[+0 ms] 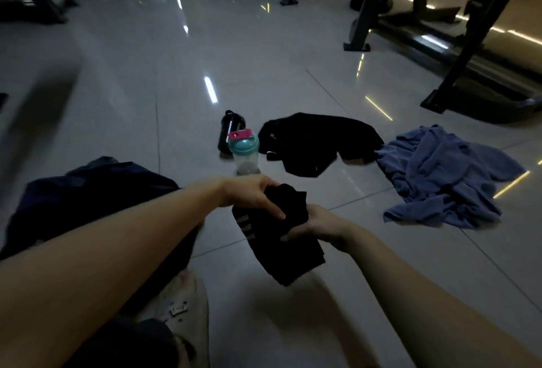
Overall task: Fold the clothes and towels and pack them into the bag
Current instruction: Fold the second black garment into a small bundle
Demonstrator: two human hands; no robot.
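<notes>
Careful: you've got the black striped garment (281,247) in mid-air w/ both hands, above the floor tiles (381,294) and touching nothing else. Your left hand (249,194) curls over its top edge, fingers wrapped down the front. Your right hand (319,226) grips it from the side, fingers tucked under the fold.

Main risk imo: the lower half hangs free below both grips, so the fold can slide open if either hand loosens before it's laid flat or packed.

Second risk: the teal-lid shaker (243,153) stands just beyond your left hand, w/ a black bottle (230,130) right behind it. A wide swing toward the dark bag (88,191) on your left could tip them over.

Can't tell where the bag's opening is, it's too dark. Pushing the piece in blind prob. crumples it.

The black top (316,141) and blue cloth (440,177) lie crumpled on the tiles farther out, not yet folded, edges touching. Grabbing one may drag the other.
</notes>
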